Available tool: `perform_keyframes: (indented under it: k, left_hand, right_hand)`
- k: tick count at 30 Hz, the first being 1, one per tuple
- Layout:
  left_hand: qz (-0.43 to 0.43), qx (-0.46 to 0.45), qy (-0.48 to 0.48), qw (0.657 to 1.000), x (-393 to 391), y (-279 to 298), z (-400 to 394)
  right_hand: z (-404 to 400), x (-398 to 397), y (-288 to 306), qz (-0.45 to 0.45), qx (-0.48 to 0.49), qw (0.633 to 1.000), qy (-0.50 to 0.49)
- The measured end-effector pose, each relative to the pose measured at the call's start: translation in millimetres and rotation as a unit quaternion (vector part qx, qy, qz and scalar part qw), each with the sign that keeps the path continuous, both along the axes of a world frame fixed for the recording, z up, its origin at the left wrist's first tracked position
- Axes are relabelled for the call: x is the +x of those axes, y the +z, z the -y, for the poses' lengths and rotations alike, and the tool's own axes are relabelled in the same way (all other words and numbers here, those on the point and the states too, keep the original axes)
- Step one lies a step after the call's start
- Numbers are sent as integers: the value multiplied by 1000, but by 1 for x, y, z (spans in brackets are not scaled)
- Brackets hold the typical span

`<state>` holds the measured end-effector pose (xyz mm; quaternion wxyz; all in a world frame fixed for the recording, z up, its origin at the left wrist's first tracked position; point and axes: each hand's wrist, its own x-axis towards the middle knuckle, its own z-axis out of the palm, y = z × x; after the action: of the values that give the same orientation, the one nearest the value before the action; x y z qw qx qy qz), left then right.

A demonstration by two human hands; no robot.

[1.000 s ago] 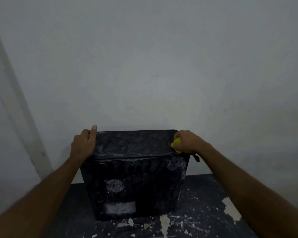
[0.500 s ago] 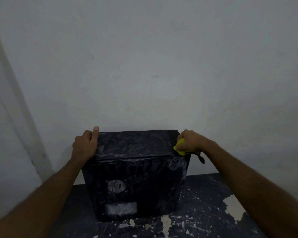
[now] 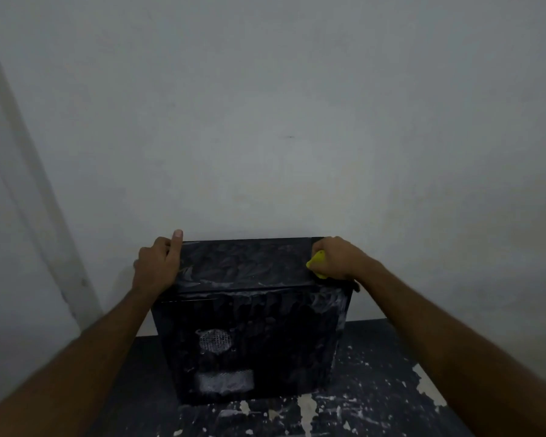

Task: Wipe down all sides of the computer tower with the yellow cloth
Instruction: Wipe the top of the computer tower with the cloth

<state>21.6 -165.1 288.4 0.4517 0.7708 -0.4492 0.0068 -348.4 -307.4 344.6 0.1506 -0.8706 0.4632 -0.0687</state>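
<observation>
A black computer tower (image 3: 249,335), smeared with pale dust, stands on a dark table against the wall. Its near side shows a round mesh vent and a rectangular mesh patch. My left hand (image 3: 156,264) grips the tower's top left edge, thumb lying along the top. My right hand (image 3: 338,258) is curled round the yellow cloth (image 3: 316,261) and presses it at the top right edge. Only a small yellow part of the cloth shows under the fingers.
The dark table (image 3: 375,405) has flaking paint with pale chips. A plain grey wall (image 3: 281,121) rises right behind the tower. A pale vertical strip (image 3: 29,184) runs down the left side of the wall.
My right hand with the cloth has stayed at the top right edge, shifting only slightly. My left hand keeps its grip. The view has tilted a little.
</observation>
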Motion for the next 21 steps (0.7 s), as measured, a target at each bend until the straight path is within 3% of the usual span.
perform_keyframes:
  k: [3, 8, 14, 18, 21]
  left_hand:
    - [-10, -3, 2, 1000, 3, -2, 0]
    - [2, -8, -2, 1000, 0, 0, 2]
    - [-26, -10, -2, 1000, 0, 0, 1]
    - [-9, -11, -3, 1000, -2, 2, 0]
    - [-15, -9, -2, 1000, -3, 4, -1]
  right_hand:
    - [-6, -11, 8, 14, 86, 995, 44]
    - [17, -2, -1, -14, -14, 999, -50]
    - [0, -7, 9, -11, 72, 996, 47]
    - [22, -7, 6, -33, -17, 998, -42]
    - [12, 4, -3, -21, -44, 999, -15]
